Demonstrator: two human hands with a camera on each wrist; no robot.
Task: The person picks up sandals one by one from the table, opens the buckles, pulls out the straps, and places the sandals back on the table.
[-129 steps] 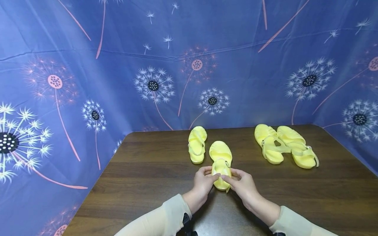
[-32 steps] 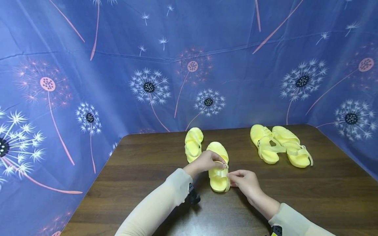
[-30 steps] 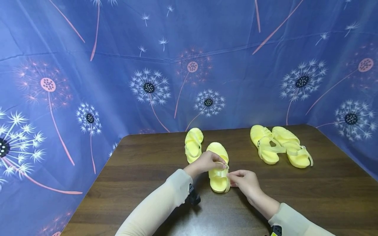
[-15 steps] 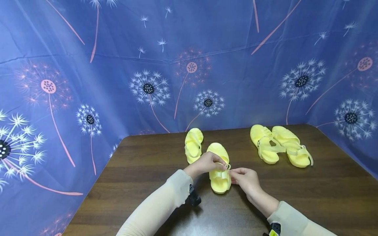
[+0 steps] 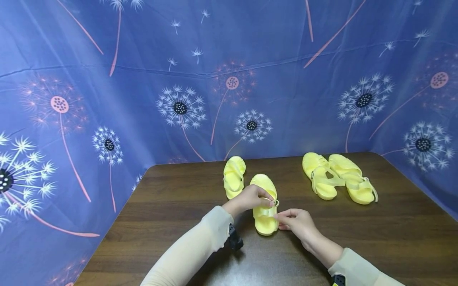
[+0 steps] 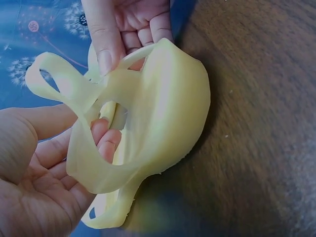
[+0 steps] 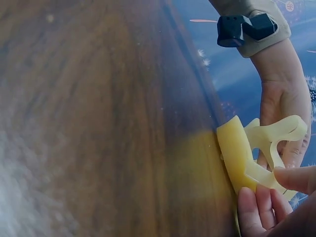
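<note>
A yellow strappy sandal [image 5: 265, 228] sits at the middle of the table, toe pointing away. Reaching across from the left, my left hand [image 5: 249, 197] pinches its strap beside the small buckle [image 5: 276, 203]. My right hand [image 5: 298, 225] holds the loose strap between thumb and index finger at the sandal's right side. In the left wrist view the heel [image 6: 185, 98] stands on the table, and left fingers pass through the strap opening. The right wrist view has the right thumb [image 7: 296, 178] on the strap, other fingers against the heel.
A second yellow sandal [image 5: 234, 176] lies just behind to the left, partly covered by the left hand. Another yellow pair, a left one [image 5: 323, 186] and a right one [image 5: 361, 192], rests at the back right. Behind the brown wooden table [image 5: 171, 206] hangs a blue dandelion-print cloth [image 5: 304, 99].
Earlier both hands gripped the heel part; since then the left hand has gone forward to the buckle. In the last half second the right hand has drawn slightly back from the buckle.
</note>
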